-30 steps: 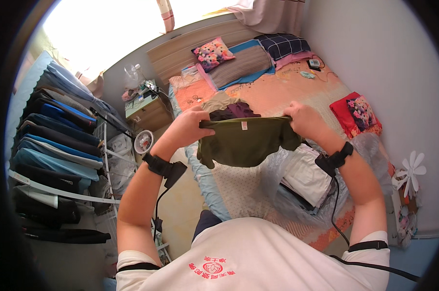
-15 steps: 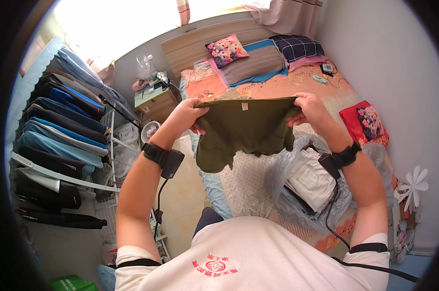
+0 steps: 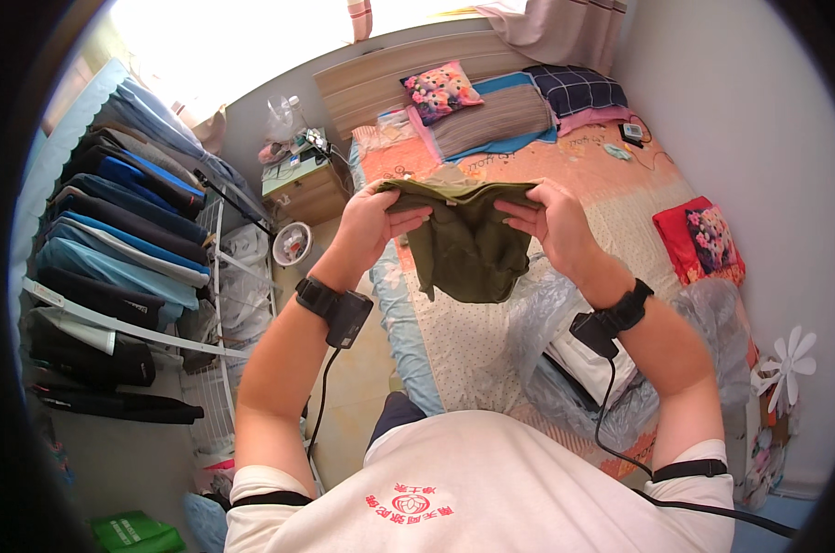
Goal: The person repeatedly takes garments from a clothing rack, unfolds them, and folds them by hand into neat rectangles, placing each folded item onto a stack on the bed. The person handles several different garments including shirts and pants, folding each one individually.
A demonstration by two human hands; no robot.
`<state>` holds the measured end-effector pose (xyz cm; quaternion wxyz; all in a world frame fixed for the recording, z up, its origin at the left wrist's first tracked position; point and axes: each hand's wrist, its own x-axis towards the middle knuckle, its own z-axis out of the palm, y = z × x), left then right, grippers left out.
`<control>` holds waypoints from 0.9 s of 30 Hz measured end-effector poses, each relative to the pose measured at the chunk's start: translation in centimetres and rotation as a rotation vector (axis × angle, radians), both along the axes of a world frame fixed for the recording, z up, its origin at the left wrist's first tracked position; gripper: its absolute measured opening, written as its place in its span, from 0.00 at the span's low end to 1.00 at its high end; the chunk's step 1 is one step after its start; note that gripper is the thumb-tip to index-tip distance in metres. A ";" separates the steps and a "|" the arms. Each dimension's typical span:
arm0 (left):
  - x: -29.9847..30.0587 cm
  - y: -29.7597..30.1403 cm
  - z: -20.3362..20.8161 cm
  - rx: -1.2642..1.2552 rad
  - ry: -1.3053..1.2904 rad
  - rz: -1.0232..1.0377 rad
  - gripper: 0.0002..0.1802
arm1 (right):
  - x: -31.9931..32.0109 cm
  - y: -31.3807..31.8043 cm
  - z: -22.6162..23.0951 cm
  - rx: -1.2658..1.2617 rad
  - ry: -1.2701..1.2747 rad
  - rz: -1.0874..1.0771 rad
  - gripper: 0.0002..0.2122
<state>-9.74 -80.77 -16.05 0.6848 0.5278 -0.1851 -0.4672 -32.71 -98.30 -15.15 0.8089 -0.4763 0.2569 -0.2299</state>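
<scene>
An olive-green garment (image 3: 473,253) hangs over the bed between my hands, its upper edge stretched from one hand to the other. I cannot tell whether it is a top or a bottom. My left hand (image 3: 379,226) pinches the left end of that edge, thumb above and fingers inside. At the right end my right hand (image 3: 556,221) grips it the same way, several fingers showing within the opening. The lower part droops in loose folds. Below my right forearm a clear plastic bag (image 3: 531,318) lies open on the bed, with folded white clothing (image 3: 611,369) and darker pieces inside.
The bed (image 3: 454,359) carries pillows and a flowered cushion (image 3: 440,92) at its head, and a red folded cloth (image 3: 673,230) at right. To the left stands a rack of hanging clothes (image 3: 127,240). Past it are a small bin (image 3: 293,244) and a bedside cabinet (image 3: 311,195).
Both hands have come closer together, so the garment's upper edge is shorter between them and its body bunches into folds. The label at the edge shows less clearly.
</scene>
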 end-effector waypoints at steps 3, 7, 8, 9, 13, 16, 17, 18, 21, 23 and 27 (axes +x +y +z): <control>-0.6 1.0 -0.2 -0.025 0.018 -0.003 0.16 | -0.6 1.2 -0.5 0.114 -0.041 0.049 0.11; -0.9 2.6 -1.3 0.005 -0.045 -0.003 0.14 | -2.2 1.3 -1.8 -0.493 0.451 0.244 0.10; -0.9 2.9 -1.6 0.037 -0.078 0.003 0.13 | -2.3 1.4 -2.5 -0.651 0.459 0.094 0.09; -0.8 3.1 -1.9 0.065 -0.113 0.008 0.12 | -2.6 1.1 -2.9 -0.861 0.528 0.020 0.09; -0.5 3.4 -2.5 0.119 -0.336 0.035 0.09 | -3.4 -1.0 -3.8 -1.291 0.627 -0.171 0.08; 0.2 3.5 -2.1 0.142 -0.468 0.023 0.08 | -3.8 -2.1 -4.0 -1.359 0.619 -0.149 0.07; 0.5 3.6 -1.9 0.157 -0.523 0.011 0.09 | -3.9 -2.4 -4.0 -1.399 0.603 -0.134 0.06; 0.8 3.7 -1.7 0.155 -0.578 -0.004 0.09 | -4.0 -2.7 -3.8 -1.438 0.583 -0.119 0.06; 1.8 4.2 -1.1 0.201 -0.920 -0.069 0.10 | -4.4 -3.8 -3.4 -1.525 0.596 -0.071 0.06; 2.2 4.6 -0.6 0.185 -1.073 -0.129 0.11 | -4.6 -4.6 -3.1 -1.609 0.595 -0.047 0.07; 3.0 5.7 0.4 0.297 -1.413 -0.267 0.12 | -4.6 -5.3 -2.8 -1.747 0.510 0.020 0.07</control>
